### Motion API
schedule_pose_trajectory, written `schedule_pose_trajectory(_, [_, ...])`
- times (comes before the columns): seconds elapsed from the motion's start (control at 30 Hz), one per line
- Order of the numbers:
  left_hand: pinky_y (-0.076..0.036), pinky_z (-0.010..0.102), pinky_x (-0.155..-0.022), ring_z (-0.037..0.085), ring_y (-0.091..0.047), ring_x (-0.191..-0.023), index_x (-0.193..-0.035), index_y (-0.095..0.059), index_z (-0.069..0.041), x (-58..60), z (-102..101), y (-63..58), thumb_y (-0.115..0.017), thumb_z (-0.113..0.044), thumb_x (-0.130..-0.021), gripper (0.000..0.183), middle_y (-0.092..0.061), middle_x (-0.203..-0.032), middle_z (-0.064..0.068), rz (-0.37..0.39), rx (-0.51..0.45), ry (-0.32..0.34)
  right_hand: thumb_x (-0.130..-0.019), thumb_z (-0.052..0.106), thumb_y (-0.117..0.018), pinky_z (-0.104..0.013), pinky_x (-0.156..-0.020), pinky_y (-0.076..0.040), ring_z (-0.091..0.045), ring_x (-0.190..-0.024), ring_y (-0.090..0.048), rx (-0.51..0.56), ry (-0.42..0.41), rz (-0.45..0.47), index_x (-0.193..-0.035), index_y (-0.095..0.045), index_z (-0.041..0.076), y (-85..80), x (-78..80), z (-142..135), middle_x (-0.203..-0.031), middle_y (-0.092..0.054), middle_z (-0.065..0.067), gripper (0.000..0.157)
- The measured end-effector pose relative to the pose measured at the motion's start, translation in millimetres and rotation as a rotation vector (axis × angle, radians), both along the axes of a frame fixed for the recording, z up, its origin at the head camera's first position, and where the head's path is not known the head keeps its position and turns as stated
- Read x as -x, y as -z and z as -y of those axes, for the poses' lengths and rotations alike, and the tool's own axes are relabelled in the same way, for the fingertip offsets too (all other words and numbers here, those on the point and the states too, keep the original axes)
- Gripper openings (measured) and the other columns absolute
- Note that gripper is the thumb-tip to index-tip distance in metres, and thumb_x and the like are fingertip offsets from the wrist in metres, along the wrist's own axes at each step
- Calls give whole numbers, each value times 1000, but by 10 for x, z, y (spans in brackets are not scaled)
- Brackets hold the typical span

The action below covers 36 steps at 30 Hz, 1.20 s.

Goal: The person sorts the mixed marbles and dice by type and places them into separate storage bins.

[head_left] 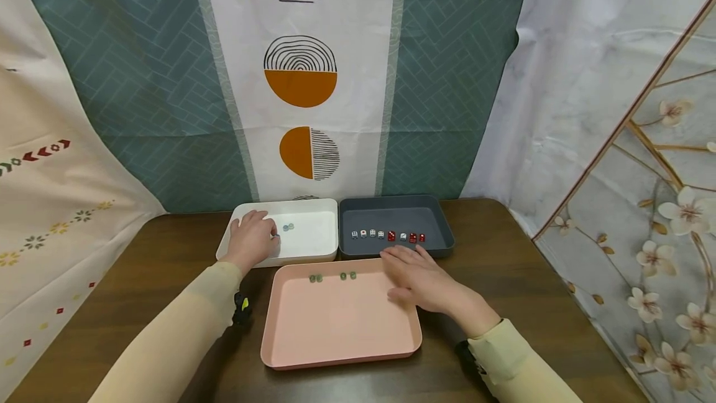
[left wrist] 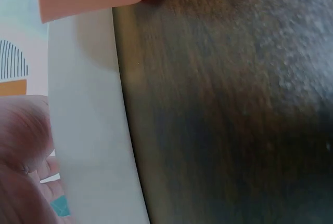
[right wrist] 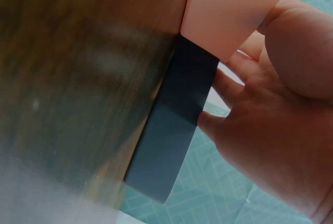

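Two green dice (head_left: 288, 227) are lying in the white tray (head_left: 319, 247), four being left in the pink tray (head_left: 335, 328) at 12 o'clock; left hand (head_left: 252, 238) curled, grasp unclear, right hand (head_left: 419, 278) flat, empty.

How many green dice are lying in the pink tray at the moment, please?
4: all along the far edge of the pink tray, as one touching pair on the left and another pair just to its right. The right hand may hide more.

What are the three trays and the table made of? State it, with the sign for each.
Pink tray, white tray, grey tray: probably matte plastic, given the uniform colour and rounded moulded rims. Table: dark wood or wood veneer, with visible grain and slight sheen.
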<state>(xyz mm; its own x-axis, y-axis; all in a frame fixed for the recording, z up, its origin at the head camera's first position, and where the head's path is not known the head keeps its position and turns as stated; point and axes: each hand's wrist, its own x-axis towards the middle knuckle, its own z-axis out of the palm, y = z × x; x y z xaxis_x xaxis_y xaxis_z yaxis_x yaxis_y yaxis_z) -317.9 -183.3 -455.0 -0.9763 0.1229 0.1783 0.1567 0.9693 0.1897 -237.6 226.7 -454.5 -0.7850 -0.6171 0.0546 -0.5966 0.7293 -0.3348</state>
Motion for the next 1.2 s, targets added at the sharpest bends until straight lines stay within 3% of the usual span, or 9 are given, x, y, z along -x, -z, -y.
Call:
schedule_pose_trajectory(0.37, [-23, 81, -119, 53, -37, -152, -102, -79, -3, 65, 5, 15, -68, -14, -102, 15, -53, -157, 32, 57, -18, -34, -102, 30, -82, -66, -132, -12, -38, -163, -32, -15, 10, 0, -168, -46, 5, 19, 0, 18, -172, -44, -16, 79])
schedule_pose_trajectory(0.8, [-26, 81, -117, 55, -39, -151, -96, -77, -6, 114, 8, 39, -69, -15, -103, 14, -55, -156, 33, 36, -16, -29, -102, 28, -82, -66, -132, -11, -38, -164, -31, 1, 1, 2, -168, -44, 4, -9, -5, 18, -173, -42, -16, 80])
schedule_pose_trajectory(1.2, [-24, 81, -118, 54, -38, -151, -103, -78, -3, 126, 2, 73, -70, -16, -103, 16, -55, -154, 32, 56, -25, -45, -102, 28, -83, -65, -132, -11, -38, -164, -31, -4, 5, -1, -168, -45, 4, -1, 0, 25, -172, -43, -17, 80])
